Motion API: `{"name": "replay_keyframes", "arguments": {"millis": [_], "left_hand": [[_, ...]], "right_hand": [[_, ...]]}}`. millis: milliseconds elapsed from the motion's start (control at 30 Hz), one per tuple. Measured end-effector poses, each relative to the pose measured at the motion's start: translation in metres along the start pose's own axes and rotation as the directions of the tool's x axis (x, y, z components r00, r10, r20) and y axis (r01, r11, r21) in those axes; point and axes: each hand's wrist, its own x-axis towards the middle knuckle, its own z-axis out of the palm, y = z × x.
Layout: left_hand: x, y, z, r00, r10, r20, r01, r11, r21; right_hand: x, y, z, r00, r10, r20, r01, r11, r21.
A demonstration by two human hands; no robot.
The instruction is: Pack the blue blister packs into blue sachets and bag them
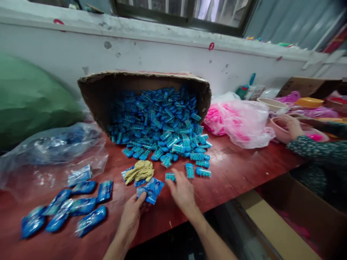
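My left hand (129,216) pinches a blue printed plastic packet (151,191) between thumb and fingers, above the table's front part. To its right, my right hand (183,191) has its thumb and fingertips on a small clear bottle (170,176) with teal beads inside. Similar blue-and-clear bottles (157,119) fill a cardboard box (93,97) lying on its side and spill out of its mouth. A crumpled yellowish glove (140,171) lies on more blue packets just beyond my left hand.
Several filled blue packets (82,206) lie on the red table (119,231) at left, beside a clear plastic bag (54,144). A green sack (29,101) stands behind. At right are a bag of pink items (238,119) and another person's hand (291,126) at a pink basin (279,130).
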Motion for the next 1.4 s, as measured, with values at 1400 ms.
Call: {"name": "replay_keyframes", "arguments": {"millis": [1400], "left_hand": [[-0.002,0.01,0.004,0.975,-0.213,-0.066,0.18,0.927,-0.328]], "right_hand": [[-0.013,-0.011,-0.015,0.88,-0.424,0.213,0.427,0.904,0.034]]}}
